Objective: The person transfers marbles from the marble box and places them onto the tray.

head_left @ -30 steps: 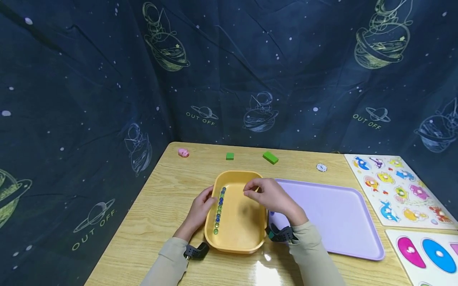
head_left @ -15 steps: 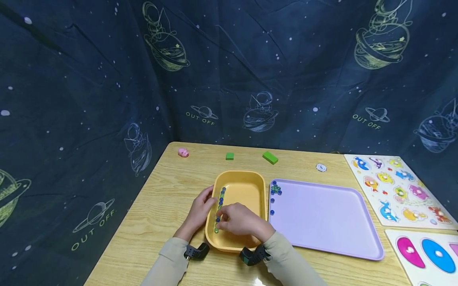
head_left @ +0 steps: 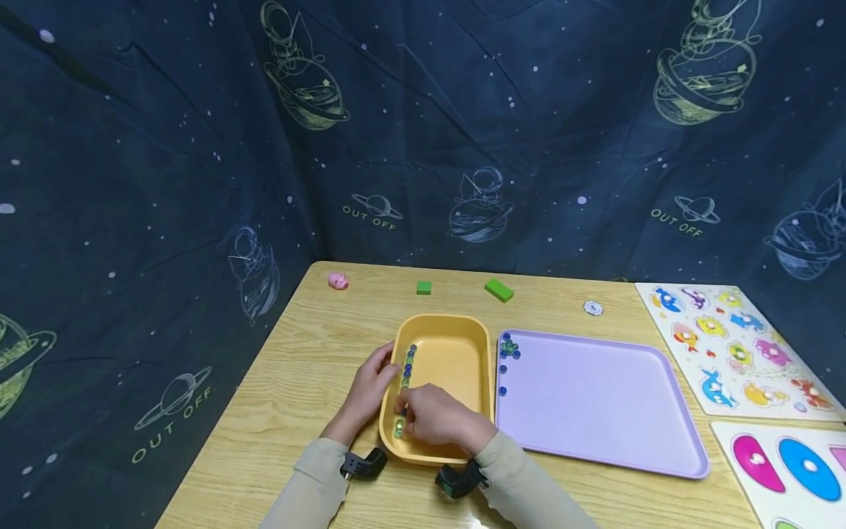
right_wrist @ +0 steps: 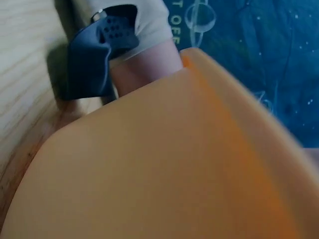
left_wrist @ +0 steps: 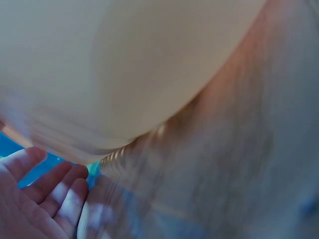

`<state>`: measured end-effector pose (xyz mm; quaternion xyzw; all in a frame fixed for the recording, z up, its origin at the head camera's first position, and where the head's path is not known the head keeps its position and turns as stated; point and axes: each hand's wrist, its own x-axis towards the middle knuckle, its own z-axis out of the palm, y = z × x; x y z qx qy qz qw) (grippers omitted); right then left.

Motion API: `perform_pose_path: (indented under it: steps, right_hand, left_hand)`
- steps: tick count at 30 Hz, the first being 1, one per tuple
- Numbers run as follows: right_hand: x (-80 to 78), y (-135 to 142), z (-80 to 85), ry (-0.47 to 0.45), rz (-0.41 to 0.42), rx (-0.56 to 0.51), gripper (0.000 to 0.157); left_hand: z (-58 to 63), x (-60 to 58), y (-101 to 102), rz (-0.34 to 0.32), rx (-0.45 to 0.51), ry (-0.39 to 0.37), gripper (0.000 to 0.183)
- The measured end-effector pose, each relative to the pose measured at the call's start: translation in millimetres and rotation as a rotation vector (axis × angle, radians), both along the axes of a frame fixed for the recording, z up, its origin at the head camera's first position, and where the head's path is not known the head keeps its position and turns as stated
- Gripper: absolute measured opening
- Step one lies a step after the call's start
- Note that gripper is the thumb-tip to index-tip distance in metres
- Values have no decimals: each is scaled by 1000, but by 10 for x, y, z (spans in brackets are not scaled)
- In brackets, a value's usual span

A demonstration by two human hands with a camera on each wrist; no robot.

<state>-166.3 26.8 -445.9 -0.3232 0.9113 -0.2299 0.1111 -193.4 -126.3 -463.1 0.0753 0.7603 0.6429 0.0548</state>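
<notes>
A yellow-orange tub stands on the table, with blue and green glass marbles in a row along its inner left side. My left hand holds the tub's left rim, thumb over the edge; in the left wrist view its fingers lie against the outer wall. My right hand reaches low into the tub, curled fingers at the near end of the row, touching or very close to the marbles. Green marbles show beside its fingertips. Whether a marble is pinched is hidden. The right wrist view shows mostly the tub's wall.
Right of the tub lies a purple tray with several marbles at its left side. A pink pig, green blocks and a round chip sit at the back. Puzzle boards lie far right.
My right hand has come down and left from above the tub's right part to the marble row, then slid slightly nearer along it. Another green marble shows at the near end. My left hand stays put.
</notes>
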Motion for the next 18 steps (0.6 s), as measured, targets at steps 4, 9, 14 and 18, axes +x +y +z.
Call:
perform_pose_path:
  steps: [4, 9, 14, 18]
  right_hand:
    - [15, -18, -9, -27, -3, -1, 16]
    - [16, -5, -9, -29, -66, 3, 18]
    - [-8, 11, -8, -3, -120, 32, 18]
    - [-19, 6, -21, 6, -83, 35, 14]
  left_hand:
    - [-34, -23, -10, -8, 10, 2, 43]
    - [-171, -87, -23, 0, 25, 9, 42]
    - [-266, -121, -15, 36, 10, 32, 41]
    - [-288, -123, -20, 49, -1, 43, 40]
